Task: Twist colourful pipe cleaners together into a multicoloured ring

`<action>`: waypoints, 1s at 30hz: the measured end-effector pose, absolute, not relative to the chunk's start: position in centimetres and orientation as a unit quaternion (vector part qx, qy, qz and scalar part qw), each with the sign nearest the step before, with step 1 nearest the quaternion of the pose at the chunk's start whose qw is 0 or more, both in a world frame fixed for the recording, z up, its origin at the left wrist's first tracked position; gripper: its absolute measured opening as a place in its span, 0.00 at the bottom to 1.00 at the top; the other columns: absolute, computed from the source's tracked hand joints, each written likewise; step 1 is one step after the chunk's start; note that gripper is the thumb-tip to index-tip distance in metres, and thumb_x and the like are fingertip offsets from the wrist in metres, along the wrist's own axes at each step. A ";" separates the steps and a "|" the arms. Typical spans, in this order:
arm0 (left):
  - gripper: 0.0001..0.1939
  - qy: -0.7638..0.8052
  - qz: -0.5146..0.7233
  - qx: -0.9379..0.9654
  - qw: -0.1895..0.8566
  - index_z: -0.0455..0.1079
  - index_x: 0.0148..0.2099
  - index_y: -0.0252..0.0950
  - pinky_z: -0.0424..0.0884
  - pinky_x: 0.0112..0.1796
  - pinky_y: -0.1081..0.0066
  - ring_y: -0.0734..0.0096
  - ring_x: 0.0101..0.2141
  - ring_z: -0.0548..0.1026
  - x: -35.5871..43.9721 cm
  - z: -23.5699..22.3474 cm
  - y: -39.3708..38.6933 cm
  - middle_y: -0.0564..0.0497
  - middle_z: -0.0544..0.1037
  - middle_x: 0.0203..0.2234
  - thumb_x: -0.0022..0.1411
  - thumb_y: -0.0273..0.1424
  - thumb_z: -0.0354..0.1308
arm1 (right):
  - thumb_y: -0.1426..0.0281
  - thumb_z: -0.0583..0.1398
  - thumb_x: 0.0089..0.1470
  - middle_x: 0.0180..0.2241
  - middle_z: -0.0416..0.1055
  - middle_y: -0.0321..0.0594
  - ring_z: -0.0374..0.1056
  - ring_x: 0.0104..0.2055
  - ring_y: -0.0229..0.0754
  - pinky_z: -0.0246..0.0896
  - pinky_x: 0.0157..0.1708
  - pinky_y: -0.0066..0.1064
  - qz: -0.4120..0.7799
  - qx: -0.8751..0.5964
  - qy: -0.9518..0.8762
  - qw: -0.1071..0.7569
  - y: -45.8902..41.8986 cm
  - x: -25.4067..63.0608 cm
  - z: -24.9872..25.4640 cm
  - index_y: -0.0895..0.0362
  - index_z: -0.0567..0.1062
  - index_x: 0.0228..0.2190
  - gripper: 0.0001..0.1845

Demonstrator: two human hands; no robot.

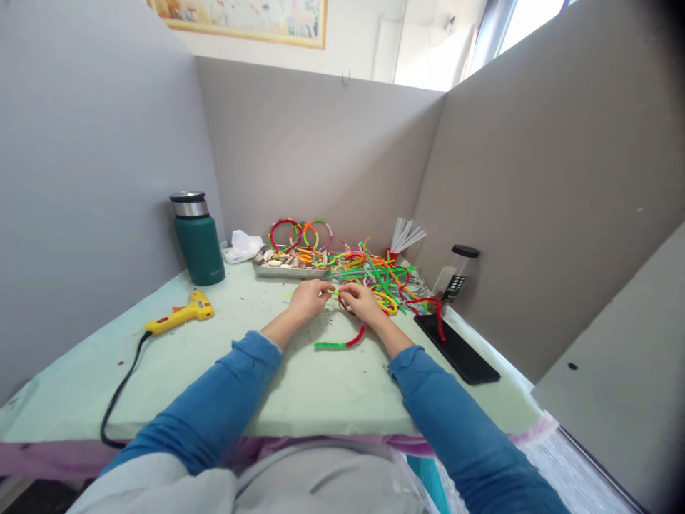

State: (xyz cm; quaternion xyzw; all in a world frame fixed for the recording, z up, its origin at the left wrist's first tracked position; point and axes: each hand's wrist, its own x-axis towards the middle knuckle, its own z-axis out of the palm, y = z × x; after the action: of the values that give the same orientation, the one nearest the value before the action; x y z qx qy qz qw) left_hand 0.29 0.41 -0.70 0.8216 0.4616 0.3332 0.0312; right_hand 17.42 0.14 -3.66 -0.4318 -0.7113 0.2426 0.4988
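Observation:
My left hand and my right hand meet over the middle of the table, fingertips closed in a pinch. Between them is a short yellow-green stretch of pipe cleaner, gripped from both sides. Below my right hand curves a strand wrapped in red and green pipe cleaner, its green end lying on the table; it seems to run up to my fingers, though the hand partly hides it. Behind the hands stands a metal tray of shells, with colourful wrapped hoops at its back.
A yellow glue gun with a black cord lies left, near a green bottle and white tissue. Tangled pipe cleaners, white glue sticks, a clear black-lidded container and a black phone sit right. Grey partitions enclose the table.

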 end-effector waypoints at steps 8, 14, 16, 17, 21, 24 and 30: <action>0.14 0.451 0.306 0.838 0.010 0.75 0.40 0.39 0.63 0.36 0.74 0.70 0.34 0.72 0.2 -0.5 0.4 0.48 0.76 0.34 0.56 0.32 0.51 | 0.66 0.54 0.46 0.20 0.65 0.33 0.57 0.21 0.33 0.52 0.23 0.25 0.242 -0.423 -0.717 0.499 0.0 17.4 -3.6 0.59 0.71 0.30 0.11; 0.13 0.443 0.306 0.843 0.001 0.76 0.36 0.36 0.63 0.34 0.74 0.69 0.33 0.71 0.3 -0.5 0.5 0.47 0.76 0.32 0.56 0.32 0.50 | 0.66 0.53 0.47 0.20 0.65 0.34 0.57 0.21 0.34 0.52 0.23 0.25 0.230 -0.422 -0.722 0.499 -0.3 17.4 -3.4 0.59 0.72 0.30 0.12; 0.13 0.446 0.308 0.841 0.007 0.76 0.36 0.36 0.63 0.34 0.74 0.70 0.33 0.71 0.3 -0.6 0.6 0.47 0.76 0.31 0.56 0.32 0.50 | 0.66 0.53 0.47 0.20 0.65 0.34 0.57 0.21 0.34 0.52 0.23 0.25 0.228 -0.422 -0.721 0.499 -0.3 17.3 -3.4 0.59 0.72 0.31 0.12; 0.13 0.449 0.309 0.838 0.012 0.75 0.36 0.36 0.63 0.34 0.74 0.70 0.32 0.71 0.3 -0.7 0.7 0.47 0.75 0.31 0.56 0.32 0.50 | 0.66 0.53 0.47 0.20 0.65 0.34 0.57 0.21 0.34 0.52 0.23 0.25 0.228 -0.422 -0.721 0.499 -0.4 17.3 -3.4 0.58 0.72 0.30 0.12; 0.13 0.454 0.309 0.835 0.027 0.75 0.35 0.36 0.62 0.34 0.74 0.69 0.33 0.70 0.3 -0.8 1.0 0.46 0.75 0.33 0.56 0.33 0.50 | 0.66 0.53 0.47 0.20 0.65 0.34 0.57 0.21 0.34 0.53 0.23 0.25 0.225 -0.420 -0.722 0.501 -0.4 17.4 -3.4 0.58 0.72 0.30 0.11; 0.14 0.449 0.307 0.838 0.050 0.75 0.32 0.34 0.61 0.32 0.74 0.70 0.31 0.70 0.4 -0.6 0.9 0.47 0.76 0.29 0.56 0.33 0.49 | 0.66 0.53 0.47 0.20 0.65 0.34 0.57 0.22 0.34 0.53 0.23 0.25 0.218 -0.422 -0.722 0.503 -0.4 17.4 -3.3 0.58 0.72 0.30 0.12; 0.12 0.474 0.293 0.786 0.267 0.70 0.28 0.32 0.56 0.20 0.75 0.77 0.15 0.63 0.3 0.0 0.4 0.56 0.65 0.12 0.54 0.35 0.50 | 0.65 0.54 0.47 0.21 0.67 0.35 0.58 0.22 0.34 0.53 0.24 0.26 0.224 -0.413 -0.730 0.496 -0.4 17.5 -3.4 0.58 0.73 0.31 0.12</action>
State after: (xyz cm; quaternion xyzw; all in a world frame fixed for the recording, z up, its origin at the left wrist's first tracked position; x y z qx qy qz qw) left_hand 0.34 0.37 -0.05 0.7861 0.4741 0.2929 0.2673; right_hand 17.45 -0.35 -3.41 -0.4134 -0.7298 0.2243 0.4961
